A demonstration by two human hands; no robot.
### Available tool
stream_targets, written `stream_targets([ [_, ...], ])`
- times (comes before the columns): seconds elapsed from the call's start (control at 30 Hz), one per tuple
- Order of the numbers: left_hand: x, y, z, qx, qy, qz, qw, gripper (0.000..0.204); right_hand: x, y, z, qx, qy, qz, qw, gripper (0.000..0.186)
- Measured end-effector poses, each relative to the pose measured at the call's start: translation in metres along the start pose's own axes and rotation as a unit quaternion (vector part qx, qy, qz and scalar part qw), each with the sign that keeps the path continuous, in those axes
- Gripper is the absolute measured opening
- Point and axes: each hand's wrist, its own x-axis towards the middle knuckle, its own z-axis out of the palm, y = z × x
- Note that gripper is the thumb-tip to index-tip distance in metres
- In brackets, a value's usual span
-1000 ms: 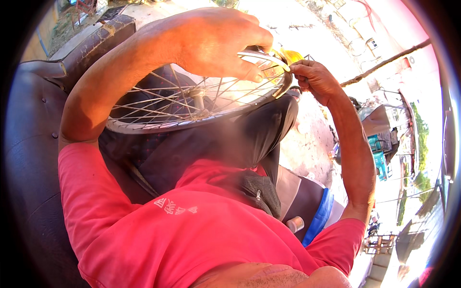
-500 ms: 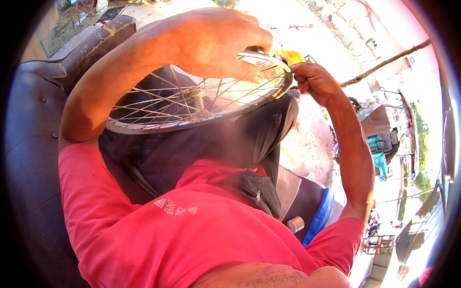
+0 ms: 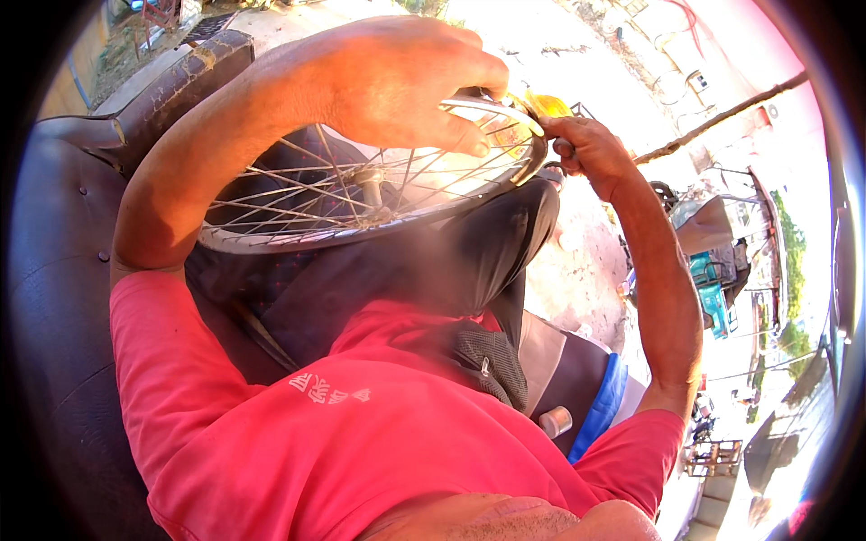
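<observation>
A spoked bicycle wheel (image 3: 370,189) lies tilted across my dark-trousered lap (image 3: 492,252). My left hand (image 3: 406,86) is curled over the far part of its rim, fingers closed round it, thumb reaching down over the spokes. At the wheel's right edge, my right hand (image 3: 586,149) pinches at the rim, where a pale yellowish band (image 3: 532,126) runs along it. A bright yellow object (image 3: 550,104), too unclear to name, shows just behind that spot. My right fingertips are small and partly hidden.
I sit on a worn dark leather seat (image 3: 72,270). A small cylindrical container (image 3: 555,421) and a blue strip of material (image 3: 595,415) are at my right side. A long pole (image 3: 722,117) crosses the upper right; teal items and carts (image 3: 713,298) stand beyond my right arm.
Very little differs. My right hand and wrist have shifted slightly left against the rim, and my left hand has barely moved.
</observation>
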Motion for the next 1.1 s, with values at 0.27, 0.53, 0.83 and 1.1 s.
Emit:
stream_targets([
  [0.27, 0.0, 0.0, 0.001, -0.005, 0.006, 0.011, 1.0, 0.045, 0.008, 0.009, -0.006, -0.012, -0.025, -0.045, 0.999, 0.021],
  [0.53, 0.0, 0.001, 0.0, -0.002, 0.001, 0.004, 1.0, 0.044, 0.008, 0.012, -0.006, -0.05, -0.008, -0.046, 0.998, 0.022],
  [0.83, -0.002, -0.002, 0.002, -0.004, 0.019, 0.019, 1.0, 0.043, 0.002, 0.004, -0.003, -0.014, -0.019, -0.012, 1.0, 0.02],
  [1.1, -0.004, 0.0, 0.001, -0.003, 0.023, 0.017, 1.0, 0.042, 0.01, 0.01, -0.01, -0.002, -0.055, -0.05, 0.997, 0.021],
])
